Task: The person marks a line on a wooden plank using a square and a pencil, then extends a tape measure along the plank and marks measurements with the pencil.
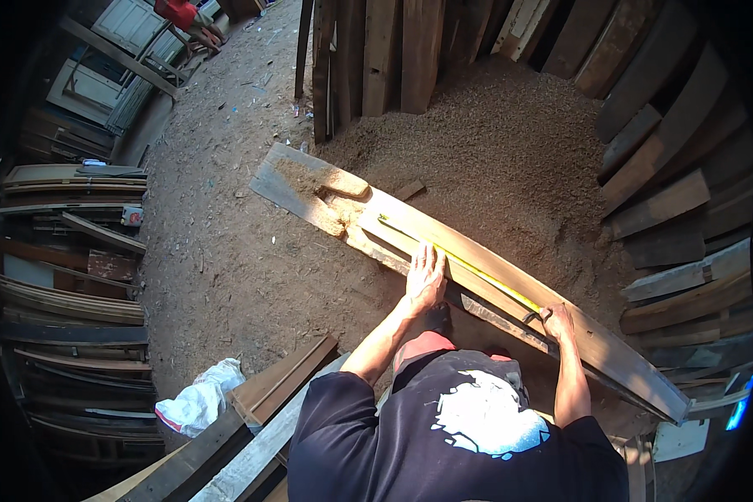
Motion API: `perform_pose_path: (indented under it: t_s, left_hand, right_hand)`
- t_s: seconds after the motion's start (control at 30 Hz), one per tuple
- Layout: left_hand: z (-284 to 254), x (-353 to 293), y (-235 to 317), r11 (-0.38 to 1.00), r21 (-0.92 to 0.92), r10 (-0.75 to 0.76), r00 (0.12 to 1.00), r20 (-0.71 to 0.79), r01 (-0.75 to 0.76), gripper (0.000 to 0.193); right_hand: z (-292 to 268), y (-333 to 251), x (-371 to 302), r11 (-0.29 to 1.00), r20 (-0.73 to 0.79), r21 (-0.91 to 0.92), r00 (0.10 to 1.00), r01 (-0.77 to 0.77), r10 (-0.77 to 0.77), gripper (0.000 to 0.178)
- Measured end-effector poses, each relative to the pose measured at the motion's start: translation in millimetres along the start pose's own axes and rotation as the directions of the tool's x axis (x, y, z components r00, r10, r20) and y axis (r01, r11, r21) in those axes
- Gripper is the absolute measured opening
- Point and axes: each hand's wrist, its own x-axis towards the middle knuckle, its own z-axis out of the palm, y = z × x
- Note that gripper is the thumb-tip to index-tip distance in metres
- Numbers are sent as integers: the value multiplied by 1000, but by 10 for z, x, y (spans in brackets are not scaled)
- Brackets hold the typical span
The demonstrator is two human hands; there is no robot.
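Left hand: the left hand lies flat, fingers extended and gripping nothing, on the pale plank close to the tape.
Right hand: the right hand is curled round the near end of the yellow tape measure, with a small dark part showing beside the fingers.
Tape: drawn out in a straight line along the plank, running from the right hand past the left fingertips to its far end.
Plank: long and slanting from upper left to lower right, in front of the person, on a long wooden surface whose far end is greyish.
On the far end: loose sawdust and a short wood block.
Clothing: a dark shirt with a white print.
Ground beyond: a broad sawdust heap.
Around: upright boards at the top, stacked timber at left, a white sack at lower left.
Far corner: a person in red near white panels.
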Motion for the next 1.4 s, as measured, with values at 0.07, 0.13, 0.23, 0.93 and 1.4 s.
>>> perform_pose_path:
  t_s: [0.07, 0.13, 0.23, 0.93, 1.4]
  left_hand:
    - [10, -1, -6, 1000, 8, -4, 1000, 11, 4, 66]
    - [25, 1, -6, 999, 31, -7, 1000, -20, 7, 62]
    - [60, -1, -28, 998, 53, -25, 1000, -13, 26, 58]
    - [-206, 281, 260, 971, 233, -114, 953, 281, 47, 76]
    - [-88, 458, 542, 945, 321, -77, 920, 384, -55, 47]
  right_hand:
    - [-31, -33, 6, 998, 68, -34, 996, -57, 59, 30]
    - [-67, -96, -19, 997, 68, -31, 995, -65, 67, 30]
    - [-72, -128, -23, 997, 66, -36, 995, -68, 70, 30]
    - [-288, 1250, -472, 976, -190, 48, 957, -212, 217, 35]
    - [-1042, 4479, -1354, 821, -261, -75, 806, -566, 531, 28]
